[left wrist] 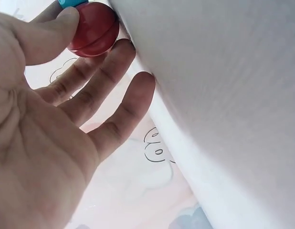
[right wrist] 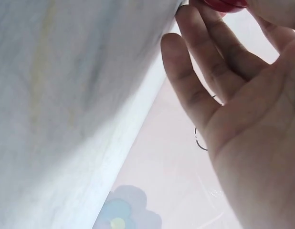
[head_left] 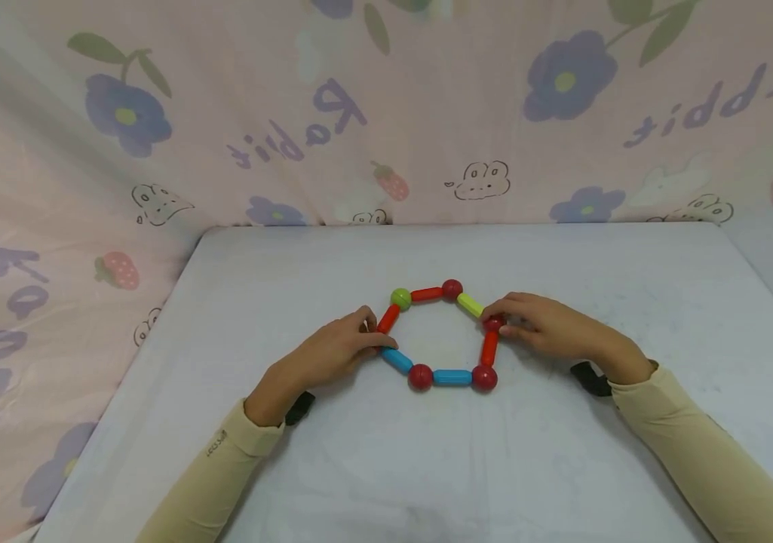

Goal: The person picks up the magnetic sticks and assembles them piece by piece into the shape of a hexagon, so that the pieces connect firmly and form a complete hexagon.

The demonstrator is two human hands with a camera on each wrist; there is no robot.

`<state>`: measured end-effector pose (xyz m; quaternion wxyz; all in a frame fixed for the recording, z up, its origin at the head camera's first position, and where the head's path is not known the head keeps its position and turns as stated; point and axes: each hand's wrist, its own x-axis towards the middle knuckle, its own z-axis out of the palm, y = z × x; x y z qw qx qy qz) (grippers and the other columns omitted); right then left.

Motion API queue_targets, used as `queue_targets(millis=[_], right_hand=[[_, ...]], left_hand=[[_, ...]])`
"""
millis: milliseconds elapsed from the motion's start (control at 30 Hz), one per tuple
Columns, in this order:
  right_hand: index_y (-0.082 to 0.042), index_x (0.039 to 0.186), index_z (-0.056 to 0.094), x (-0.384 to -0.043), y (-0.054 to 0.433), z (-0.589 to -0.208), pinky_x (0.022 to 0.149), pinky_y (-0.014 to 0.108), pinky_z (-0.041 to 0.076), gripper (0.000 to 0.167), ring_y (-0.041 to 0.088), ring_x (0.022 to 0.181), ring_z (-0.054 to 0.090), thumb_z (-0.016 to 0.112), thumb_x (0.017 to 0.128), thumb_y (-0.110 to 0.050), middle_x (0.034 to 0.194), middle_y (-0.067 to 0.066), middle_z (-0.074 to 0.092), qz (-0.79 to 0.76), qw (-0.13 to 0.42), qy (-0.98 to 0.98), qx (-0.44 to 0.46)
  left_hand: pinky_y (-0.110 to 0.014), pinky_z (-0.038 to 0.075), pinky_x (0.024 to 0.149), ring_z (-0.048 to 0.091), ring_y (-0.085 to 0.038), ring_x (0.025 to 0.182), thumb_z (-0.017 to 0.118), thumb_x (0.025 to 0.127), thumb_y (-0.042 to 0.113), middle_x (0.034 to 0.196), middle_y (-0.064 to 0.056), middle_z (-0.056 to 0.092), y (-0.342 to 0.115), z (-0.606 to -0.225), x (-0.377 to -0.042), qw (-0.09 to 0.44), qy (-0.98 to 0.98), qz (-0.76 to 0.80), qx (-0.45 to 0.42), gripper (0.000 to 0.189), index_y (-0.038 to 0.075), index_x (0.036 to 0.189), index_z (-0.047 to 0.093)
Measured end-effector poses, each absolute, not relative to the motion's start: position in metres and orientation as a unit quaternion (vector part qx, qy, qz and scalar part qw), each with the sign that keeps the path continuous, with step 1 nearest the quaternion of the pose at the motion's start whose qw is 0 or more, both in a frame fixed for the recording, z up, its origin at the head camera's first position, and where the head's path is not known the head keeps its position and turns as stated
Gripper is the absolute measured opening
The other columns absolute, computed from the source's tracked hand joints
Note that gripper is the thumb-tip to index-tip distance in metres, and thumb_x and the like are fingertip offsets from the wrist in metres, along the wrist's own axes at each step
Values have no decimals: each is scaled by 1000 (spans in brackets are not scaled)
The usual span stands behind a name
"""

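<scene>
A closed ring of coloured rods and balls, like a magnetic building toy, lies on the white table. My left hand [head_left: 335, 347] is at the ring's left corner. Thumb and fingers pinch a red ball [left wrist: 96, 28] there, which the hand hides in the head view. A blue rod [head_left: 397, 360] and a red rod [head_left: 389, 318] meet at that corner. On the right side, my right hand [head_left: 549, 326] pinches another red ball [head_left: 494, 324] between a yellow-green rod [head_left: 470, 305] and a red rod [head_left: 489, 349]. Only a sliver of that ball shows in the right wrist view.
At the ring's far side are a green ball [head_left: 401, 299], a red rod [head_left: 426, 294] and a red ball [head_left: 452, 289]. Nearer me, a blue rod [head_left: 452, 378] joins two red balls. A patterned curtain [head_left: 413, 113] hangs behind the white table [head_left: 386, 475].
</scene>
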<state>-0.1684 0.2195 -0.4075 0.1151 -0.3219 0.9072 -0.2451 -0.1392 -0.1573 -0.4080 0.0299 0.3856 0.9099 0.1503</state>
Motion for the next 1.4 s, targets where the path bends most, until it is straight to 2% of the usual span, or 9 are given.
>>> queue_targets(millis=[333, 633, 867, 1133, 1233, 1400], right_hand=[[-23, 127, 63, -168, 222, -404, 97, 47, 53, 33, 16, 107, 59, 66, 95, -14, 114, -5, 65, -242, 121, 910, -314], [-22, 127, 63, -170, 223, -405, 96, 45, 53, 32, 15, 105, 58, 65, 96, -14, 112, -6, 65, -250, 121, 906, -319], [-23, 128, 62, -170, 223, -406, 96, 45, 53, 33, 15, 105, 57, 65, 96, -16, 112, -6, 65, -248, 125, 908, -313], [-22, 129, 62, -170, 222, -406, 96, 45, 53, 33, 16, 105, 57, 65, 96, -16, 113, -4, 65, -246, 125, 910, -309], [-22, 129, 62, -170, 221, -406, 96, 45, 54, 33, 16, 105, 57, 65, 96, -16, 113, -5, 65, -244, 125, 911, -308], [-23, 128, 62, -169, 219, -406, 97, 45, 53, 33, 15, 106, 58, 65, 96, -17, 113, -6, 65, -249, 128, 906, -316]], left_hand=[[-31, 55, 86, 59, -18, 96, 65, 95, 5, 116, -4, 56, -160, -405, -140, 40, 914, 159, 372, 26, 25, 109, 74], [-34, 52, 89, 56, -17, 105, 76, 89, 28, 129, -6, 50, -149, -403, -134, 93, 914, 164, 358, 25, 30, 114, 72], [-28, 50, 81, 56, -15, 96, 73, 91, 25, 125, -5, 49, -145, -403, -130, 57, 912, 143, 380, 23, 28, 114, 71], [-30, 46, 81, 55, -16, 101, 65, 96, 28, 124, -4, 51, -145, -404, -130, 31, 915, 102, 388, 26, 30, 123, 67], [-30, 46, 82, 54, -17, 101, 66, 96, 29, 123, -4, 51, -144, -405, -129, 29, 919, 100, 380, 25, 30, 121, 68], [-28, 44, 76, 51, -16, 94, 68, 94, 31, 115, -3, 51, -143, -405, -130, 17, 922, 81, 377, 23, 30, 116, 71]])
